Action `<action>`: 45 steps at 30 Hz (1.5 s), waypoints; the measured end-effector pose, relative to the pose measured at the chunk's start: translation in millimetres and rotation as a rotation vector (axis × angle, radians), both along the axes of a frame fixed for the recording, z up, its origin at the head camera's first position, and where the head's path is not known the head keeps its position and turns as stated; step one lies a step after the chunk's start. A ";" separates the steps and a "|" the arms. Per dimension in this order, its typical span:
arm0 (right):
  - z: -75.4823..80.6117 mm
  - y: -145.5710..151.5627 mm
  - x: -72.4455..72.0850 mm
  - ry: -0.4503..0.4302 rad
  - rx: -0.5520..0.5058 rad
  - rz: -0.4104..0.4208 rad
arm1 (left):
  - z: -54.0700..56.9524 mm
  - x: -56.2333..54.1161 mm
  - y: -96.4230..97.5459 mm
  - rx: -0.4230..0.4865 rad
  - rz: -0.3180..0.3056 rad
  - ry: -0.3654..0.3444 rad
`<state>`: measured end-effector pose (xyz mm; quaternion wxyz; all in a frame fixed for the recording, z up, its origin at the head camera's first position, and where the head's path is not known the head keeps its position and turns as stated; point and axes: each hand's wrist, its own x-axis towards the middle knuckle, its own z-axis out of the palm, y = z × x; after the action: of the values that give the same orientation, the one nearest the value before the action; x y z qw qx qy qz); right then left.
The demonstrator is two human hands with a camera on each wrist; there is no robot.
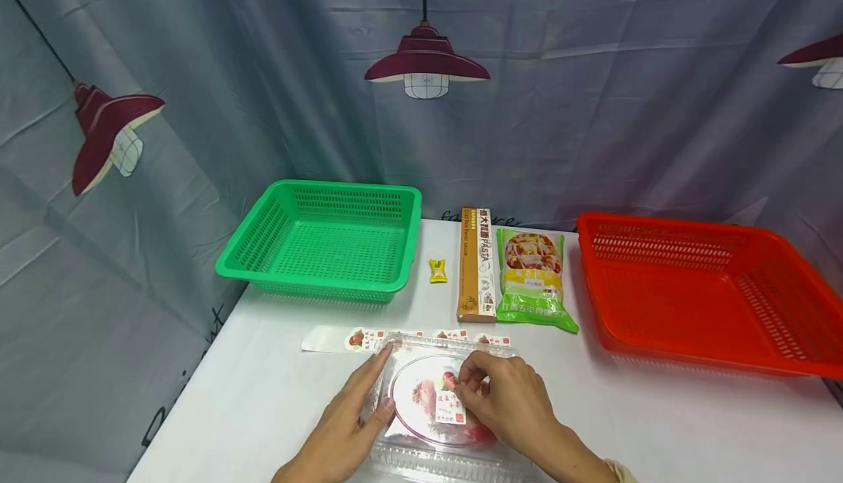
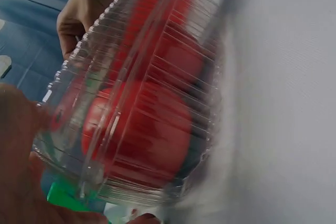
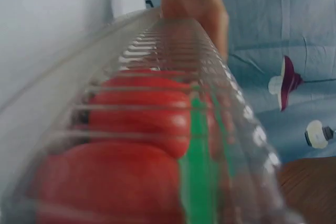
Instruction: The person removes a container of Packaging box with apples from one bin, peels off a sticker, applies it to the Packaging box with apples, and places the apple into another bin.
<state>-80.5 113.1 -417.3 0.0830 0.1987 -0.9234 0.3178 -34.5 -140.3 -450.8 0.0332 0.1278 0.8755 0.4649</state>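
Note:
A clear plastic clamshell box with a ribbed rim lies at the table's near edge. Through its wall in the left wrist view show smooth round red fruits, with something green beside them. My left hand rests along the box's left side, fingers extended and thumb on the lid. On the lid lies a white sticker with red print and a small fruit picture. The thumb and fingertips of my right hand pinch the sticker's upper right edge.
Behind the box lies a strip of similar stickers. Farther back are a small yellow packet, a pasta box and a green food bag. A green basket stands at left, a red basket at right.

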 end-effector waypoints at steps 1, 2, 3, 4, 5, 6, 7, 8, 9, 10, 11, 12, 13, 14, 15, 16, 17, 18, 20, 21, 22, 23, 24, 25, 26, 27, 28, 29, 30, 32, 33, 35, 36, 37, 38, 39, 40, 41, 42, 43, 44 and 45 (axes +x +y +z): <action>0.5 -0.1 0.1 -0.004 0.018 -0.003 | -2.7 -0.5 0.8 0.012 -0.007 0.001; 1.0 -0.1 0.4 -0.005 0.042 -0.004 | -5.2 -1.0 1.5 0.029 -0.013 -0.001; 1.2 0.2 0.6 -0.003 0.070 -0.003 | -7.4 -1.6 2.1 0.042 -0.014 -0.004; 1.5 0.4 0.8 0.006 0.097 0.003 | -9.3 -1.9 2.8 0.061 -0.014 -0.013; 1.5 0.7 1.0 0.019 0.129 0.013 | -10.8 -2.1 3.4 0.093 -0.017 -0.024; 1.3 1.1 1.2 0.040 0.160 0.028 | -12.1 -2.1 4.1 0.115 -0.015 -0.029; 1.1 1.8 1.6 0.063 0.188 0.048 | -13.0 -2.1 4.8 0.126 -0.009 -0.028; 0.9 2.4 2.1 0.087 0.216 0.068 | -13.5 -2.0 5.5 0.133 -0.004 -0.024; 0.2 3.2 2.5 0.123 0.240 0.094 | -13.9 -1.8 6.3 0.138 0.002 -0.019; -1.1 3.8 2.9 0.166 0.261 0.122 | -13.9 -1.6 6.9 0.142 0.008 -0.014; -2.4 4.1 4.1 0.205 0.280 0.148 | -13.7 -1.3 7.4 0.135 0.019 -0.009; -3.7 4.2 5.7 0.242 0.294 0.172 | -13.5 -0.9 8.0 0.123 0.032 0.000; -4.5 4.4 7.5 0.257 0.308 0.200 | -13.4 -0.5 8.6 0.115 0.042 0.009; -5.3 4.5 9.7 0.265 0.323 0.227 | -13.4 0.2 9.2 0.110 0.053 0.016; -5.9 4.7 11.8 0.270 0.332 0.256 | -13.4 1.0 9.9 0.103 0.063 0.025; -6.2 4.9 13.6 0.264 0.337 0.281 | -13.6 1.6 10.5 0.100 0.072 0.031; -5.7 5.7 15.4 0.247 0.339 0.306 | -13.9 2.1 11.3 0.099 0.080 0.038; -4.8 7.3 16.4 0.217 0.340 0.335 | -14.3 2.3 12.1 0.101 0.085 0.049; -2.9 12.0 18.0 0.175 0.342 0.384 | -14.8 2.6 13.7 0.103 0.091 0.073; -2.0 15.0 18.1 0.170 0.342 0.402 | -14.7 2.4 14.5 0.101 0.095 0.087; -1.0 18.3 17.8 0.155 0.339 0.419 | -14.7 2.2 15.0 0.098 0.098 0.103; 0.5 21.8 17.4 0.123 0.330 0.434 | -14.6 2.0 15.5 0.091 0.099 0.124; 1.7 25.3 16.8 0.093 0.321 0.441 | -14.4 1.9 15.9 0.085 0.099 0.142; 3.0 28.5 16.1 0.068 0.315 0.439 | -14.0 1.8 16.1 0.081 0.099 0.150; 4.3 31.5 14.8 0.032 0.306 0.434 | -13.6 1.7 16.3 0.079 0.097 0.154; 5.5 34.2 13.5 -0.001 0.302 0.420 | -13.2 1.6 16.4 0.078 0.093 0.157; 6.4 36.1 12.1 -0.030 0.301 0.399 | -12.7 1.5 16.4 0.081 0.090 0.153; 7.0 37.2 10.7 -0.040 0.309 0.374 | -12.3 1.6 16.4 0.083 0.088 0.143; 6.8 37.2 9.3 -0.030 0.328 0.346 | -11.9 1.8 16.4 0.085 0.089 0.132; 4.7 36.6 7.7 0.002 0.369 0.303 | -11.8 3.0 17.3 0.078 0.099 0.120; 3.1 35.6 7.4 0.037 0.389 0.288 | -12.0 3.7 17.8 0.072 0.106 0.119; -0.1 33.3 6.9 0.093 0.417 0.277 | -12.4 4.9 18.7 0.060 0.120 0.111; -1.5 32.7 6.8 0.113 0.421 0.278 | -12.5 5.1 19.2 0.057 0.123 0.112; -2.4 32.8 6.6 0.125 0.417 0.282 | -12.4 5.2 19.5 0.053 0.126 0.111; -2.6 33.3 6.3 0.127 0.403 0.287 | -12.0 5.0 19.7 0.057 0.124 0.104; -2.1 34.2 5.9 0.129 0.382 0.289 | -11.4 4.4 19.8 0.064 0.122 0.097; -1.5 35.6 5.1 0.128 0.357 0.287 | -10.7 3.7 19.8 0.076 0.115 0.089; -0.2 37.3 4.3 0.123 0.329 0.279 | -9.9 3.1 19.6 0.086 0.109 0.082; 1.3 39.3 3.3 0.120 0.294 0.269 | -9.2 2.5 19.3 0.096 0.105 0.077; 3.0 41.6 2.2 0.121 0.261 0.254 | -8.3 1.9 18.9 0.108 0.099 0.069; 4.4 44.0 1.0 0.133 0.226 0.240 | -7.7 1.4 18.5 0.119 0.094 0.064; 5.7 46.8 -0.4 0.147 0.193 0.220 | -7.1 0.9 18.2 0.125 0.088 0.071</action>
<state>-80.8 159.9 -411.7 0.0957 0.3286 -0.9137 0.2194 -33.7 -122.1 -458.0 -0.0264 0.1074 0.8500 0.5150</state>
